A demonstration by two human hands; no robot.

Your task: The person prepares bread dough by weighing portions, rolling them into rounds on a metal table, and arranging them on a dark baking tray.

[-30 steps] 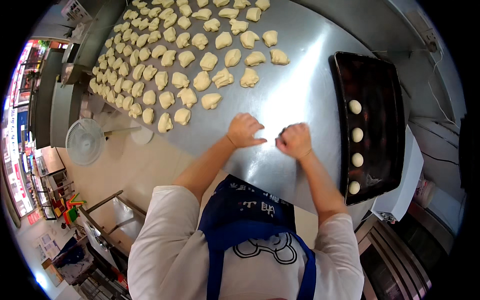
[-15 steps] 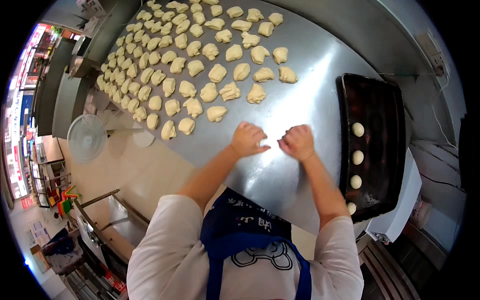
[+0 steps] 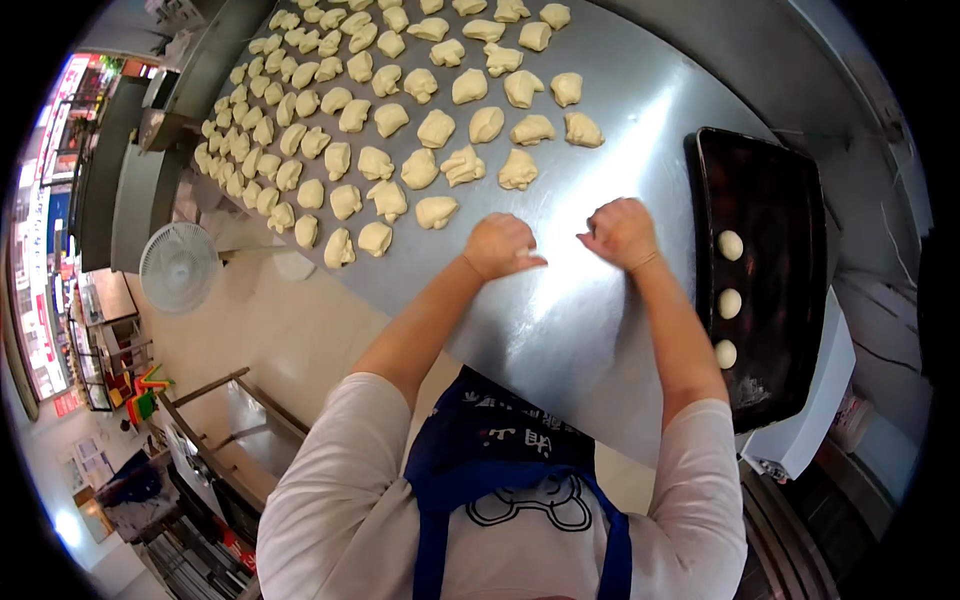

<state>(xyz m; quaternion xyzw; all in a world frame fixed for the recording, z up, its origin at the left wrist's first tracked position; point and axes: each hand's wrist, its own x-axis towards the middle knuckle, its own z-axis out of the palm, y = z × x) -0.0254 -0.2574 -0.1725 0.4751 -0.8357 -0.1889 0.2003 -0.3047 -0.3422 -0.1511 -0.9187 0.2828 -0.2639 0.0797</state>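
While both hands press down on the brushed stainless-steel tabletop [image 3: 600,330] in the head view, each is cupped palm-down: the left hand [image 3: 497,245] and the right hand [image 3: 622,232] sit side by side near the picture's centre, a bare strip of metal between them. Each grip is curled close, fingers folded under, and whether a piece of dough lies beneath either palm cannot be told, since the knuckles hide it. The nearest piece in plain sight is a pale, soft, irregular dough lump [image 3: 436,211] at about ten o'clock from the left hand, just beside it but apart. Beyond it, from ten to twelve o'clock, rows of cut, lumpy pale dough pieces [image 3: 345,110] cover the tabletop, laid in loose lines with gaps that likely keep them from sticking together. At three o'clock of the right hand lies a dark, rectangular metal baking tray [image 3: 775,210], within easy reach; three smooth, round white dough balls [image 3: 730,245] stand in a line along its near side, well spaced. A white round floor fan [image 3: 178,268] stands at nine o'clock, below the tabletop's edge. The person wears a white shirt and blue apron [image 3: 470,470].
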